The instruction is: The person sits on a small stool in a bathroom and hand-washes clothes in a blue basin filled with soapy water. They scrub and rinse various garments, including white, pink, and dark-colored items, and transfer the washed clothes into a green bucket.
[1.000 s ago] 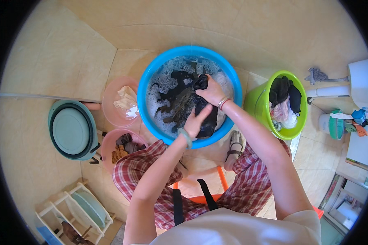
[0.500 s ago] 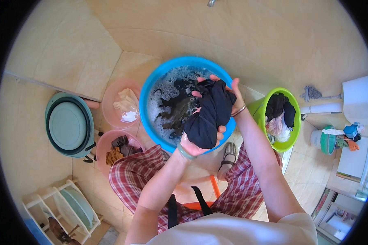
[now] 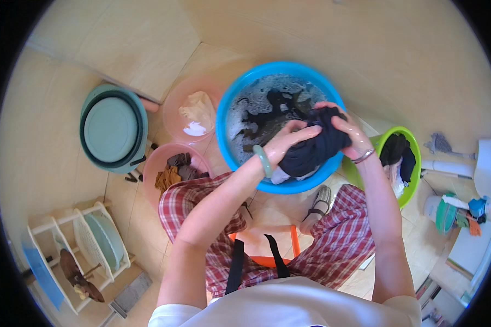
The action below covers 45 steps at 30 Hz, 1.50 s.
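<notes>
White shirt (image 3: 289,305) and red plaid trousers (image 3: 343,240) of the seated person, nearest the camera; an orange stool (image 3: 295,240) shows between the knees. Ahead, both hands grasp one bunched dark garment (image 3: 311,155) above the right part of a blue basin (image 3: 281,68). The left hand (image 3: 286,141), green bangle at its wrist, presses on the garment's left side with thumb extended; the right hand (image 3: 354,133) curls over its upper right side. Half a second earlier the cloth hung longer, its lower end cradled in the left palm; it is now gathered into a compact bundle, with the left hand moved up over it. Whether the cloth touches the water cannot be told. Sudsy water (image 3: 251,106) and dark fabric fill the basin, now farther right in the view. White fabric (image 3: 281,175) shows just below the bundle. To the left, two pink basins (image 3: 154,169) contain clothes; to the right, a green bucket (image 3: 415,174) holds dark and pale laundry. Farther left stand a teal folding basin (image 3: 112,129) and a cream rack (image 3: 77,213).
</notes>
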Available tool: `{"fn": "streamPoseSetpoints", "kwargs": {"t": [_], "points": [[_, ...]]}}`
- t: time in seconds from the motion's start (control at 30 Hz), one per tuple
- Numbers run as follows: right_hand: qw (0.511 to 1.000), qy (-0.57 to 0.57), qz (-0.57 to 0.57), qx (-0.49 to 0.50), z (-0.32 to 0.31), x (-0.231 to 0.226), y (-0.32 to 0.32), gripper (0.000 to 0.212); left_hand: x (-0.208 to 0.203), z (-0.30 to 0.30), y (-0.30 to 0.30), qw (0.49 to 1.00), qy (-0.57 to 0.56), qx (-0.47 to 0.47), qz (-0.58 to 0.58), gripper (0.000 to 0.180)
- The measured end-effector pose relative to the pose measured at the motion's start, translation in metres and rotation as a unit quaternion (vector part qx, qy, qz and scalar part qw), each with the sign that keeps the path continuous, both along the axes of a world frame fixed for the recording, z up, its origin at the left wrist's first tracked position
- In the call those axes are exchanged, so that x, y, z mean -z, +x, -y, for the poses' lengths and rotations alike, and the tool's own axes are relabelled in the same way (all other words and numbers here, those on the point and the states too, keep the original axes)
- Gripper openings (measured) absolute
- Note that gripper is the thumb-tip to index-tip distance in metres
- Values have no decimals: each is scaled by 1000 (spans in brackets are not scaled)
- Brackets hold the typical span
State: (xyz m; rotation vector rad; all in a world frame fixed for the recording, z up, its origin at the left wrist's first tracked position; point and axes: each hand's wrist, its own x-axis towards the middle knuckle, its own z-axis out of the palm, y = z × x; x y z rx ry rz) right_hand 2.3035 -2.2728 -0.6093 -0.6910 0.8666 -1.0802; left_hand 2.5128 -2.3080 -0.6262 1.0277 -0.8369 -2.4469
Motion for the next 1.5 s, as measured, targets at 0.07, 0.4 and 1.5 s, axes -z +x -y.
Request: {"fn": "streamPoseSetpoints", "kwargs": {"t": [0.07, 0.4, 1.5], "points": [[996, 21, -56, 59, -1, -1, 8, 32, 0, 2, -1, 994, -82, 3, 79, 55], [878, -236, -332, 253, -6, -17, 12, 28, 16, 0, 27, 945, 279, 104, -135, 84], [998, 60, -28, 24, 27, 22, 8, 13, -65, -33, -43, 447, -892, 52, 46, 27]]}}
